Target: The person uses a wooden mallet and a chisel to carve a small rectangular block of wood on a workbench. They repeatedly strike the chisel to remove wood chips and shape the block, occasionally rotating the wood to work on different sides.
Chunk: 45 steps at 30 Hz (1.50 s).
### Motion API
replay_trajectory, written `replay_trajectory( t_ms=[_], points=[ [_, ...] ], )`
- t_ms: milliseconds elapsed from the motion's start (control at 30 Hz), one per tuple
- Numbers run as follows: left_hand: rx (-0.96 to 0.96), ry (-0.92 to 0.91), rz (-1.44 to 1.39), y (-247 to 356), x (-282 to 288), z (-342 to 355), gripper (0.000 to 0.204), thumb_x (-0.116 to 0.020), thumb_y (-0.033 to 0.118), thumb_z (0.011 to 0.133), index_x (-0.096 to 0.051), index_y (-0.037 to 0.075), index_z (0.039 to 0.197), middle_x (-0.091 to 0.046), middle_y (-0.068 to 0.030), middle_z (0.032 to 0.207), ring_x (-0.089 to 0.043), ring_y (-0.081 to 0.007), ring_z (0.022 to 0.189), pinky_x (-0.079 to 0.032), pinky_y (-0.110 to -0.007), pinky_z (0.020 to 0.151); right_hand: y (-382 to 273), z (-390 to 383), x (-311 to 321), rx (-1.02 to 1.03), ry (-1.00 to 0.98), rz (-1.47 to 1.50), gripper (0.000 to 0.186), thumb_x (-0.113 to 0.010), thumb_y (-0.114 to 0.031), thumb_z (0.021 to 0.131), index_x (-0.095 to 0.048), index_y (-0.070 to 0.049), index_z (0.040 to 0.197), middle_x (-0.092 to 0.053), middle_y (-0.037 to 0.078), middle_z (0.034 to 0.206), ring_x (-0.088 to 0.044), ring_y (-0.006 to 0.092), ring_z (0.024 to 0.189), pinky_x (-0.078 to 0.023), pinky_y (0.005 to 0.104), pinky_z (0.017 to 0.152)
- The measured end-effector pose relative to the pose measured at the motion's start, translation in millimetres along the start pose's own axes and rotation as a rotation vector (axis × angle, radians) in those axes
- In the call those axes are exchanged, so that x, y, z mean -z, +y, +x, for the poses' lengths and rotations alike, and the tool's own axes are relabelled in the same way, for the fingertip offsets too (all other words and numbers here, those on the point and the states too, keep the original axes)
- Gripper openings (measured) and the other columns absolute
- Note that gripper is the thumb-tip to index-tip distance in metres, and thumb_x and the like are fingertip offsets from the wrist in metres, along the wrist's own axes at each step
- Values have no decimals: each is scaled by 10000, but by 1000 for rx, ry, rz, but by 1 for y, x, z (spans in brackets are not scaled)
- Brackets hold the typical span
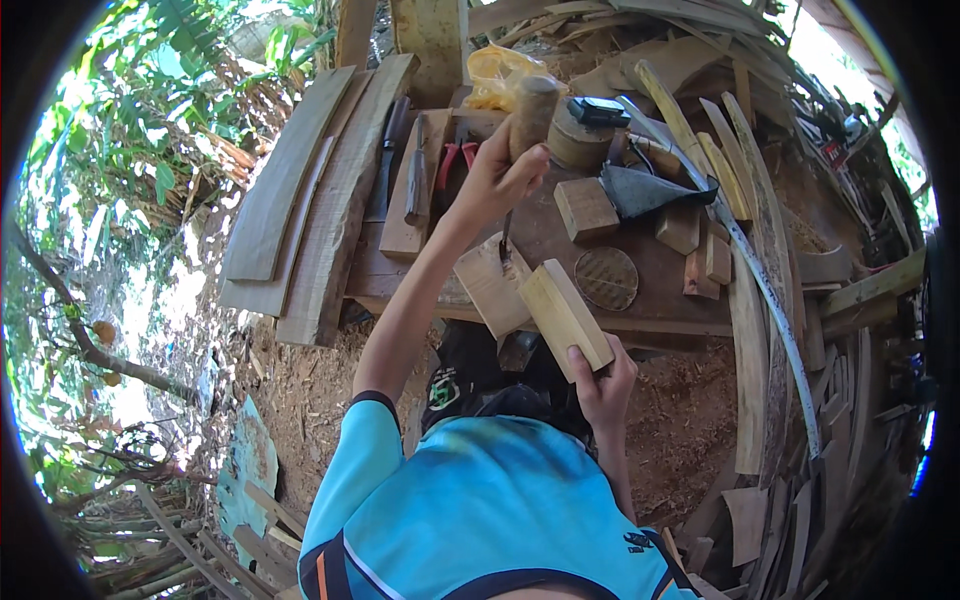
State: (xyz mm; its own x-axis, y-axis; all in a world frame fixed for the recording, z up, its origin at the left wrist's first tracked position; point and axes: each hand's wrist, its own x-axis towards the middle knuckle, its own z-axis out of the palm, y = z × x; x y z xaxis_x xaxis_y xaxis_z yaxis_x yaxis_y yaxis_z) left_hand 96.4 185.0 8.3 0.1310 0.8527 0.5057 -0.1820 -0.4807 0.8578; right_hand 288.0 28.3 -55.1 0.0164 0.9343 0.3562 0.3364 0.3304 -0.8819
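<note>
From the head feed, I have both of the person's hands near the middle of the surface [655, 265]'s near edge. The left grip [512, 168] is wrapped round the thick handle of a tool [536, 105], whose narrow shaft points down at the tan block [484, 283]; I cannot tell if the tip touches. The right grip [604, 388] clasps the near end of the pale block [562, 312], thumb on top. Holding it there, I judge, keeps those fingers clear of the shaft. The 2 blocks meet or overlap beside the near edge; I can't tell what bears their weight.

A disc [606, 279] lies just right of them, near that edge. Toward the left end, the knife [390, 155], chisel [415, 187] and red pliers [456, 160] lie side by side, probably to stay within reach. By the far edge I see a log [578, 145] with a black device [598, 111] on top, likely parked out of the way, and a yellow bag [500, 75]. A dark cloth [655, 192] lies toward the right end.

Planks [290, 185] line the left edge. The place looks outdoors: foliage [180, 120] left, shavings on the ground [335, 390], stacked wood right.
</note>
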Motion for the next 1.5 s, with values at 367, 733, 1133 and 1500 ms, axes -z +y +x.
replay_trajectory(
  t_ms=[367, 733, 1133, 1500],
  points=[
    [-115, 54, 232, -5, -14, -3, 300, -595, 253, 812, -442, 0, 864, -454, -65, 561, -398, -94, 525, -357, -258, 489, 2, -2, 2, -15, -20, -36, 256, -631, -193, 749, -562, 27, 860, -607, 142, 727, -612, 244, 677, -461, 321, 614],
    [-61, -29, 48, -3, -10, -4, 234, -566, 218, 830, -471, 16, 901, -451, 0, 606, -380, -56, 568, -338, -228, 501, 3, -1, 3, -22, -38, -25, 245, -630, -170, 745, -558, 36, 857, -608, 153, 713, -617, 245, 670, -463, 323, 606],
    [-15, -19, -56, 1, -8, -3, 194, -517, 175, 856, -454, 36, 975, -460, 37, 653, -399, -18, 541, -337, -182, 474, 2, 0, 3, -22, -41, -23, 246, -627, -172, 749, -556, 34, 863, -609, 152, 716, -617, 239, 671, -463, 320, 600],
    [4, -53, -94, 1, -8, 0, 177, -498, 186, 869, -445, 43, 959, -445, 29, 636, -402, -24, 515, -339, -180, 457, 2, 0, 4, -46, -54, -23, 256, -626, -174, 748, -557, 37, 875, -612, 152, 725, -618, 239, 679, -465, 320, 618]
  ],
)
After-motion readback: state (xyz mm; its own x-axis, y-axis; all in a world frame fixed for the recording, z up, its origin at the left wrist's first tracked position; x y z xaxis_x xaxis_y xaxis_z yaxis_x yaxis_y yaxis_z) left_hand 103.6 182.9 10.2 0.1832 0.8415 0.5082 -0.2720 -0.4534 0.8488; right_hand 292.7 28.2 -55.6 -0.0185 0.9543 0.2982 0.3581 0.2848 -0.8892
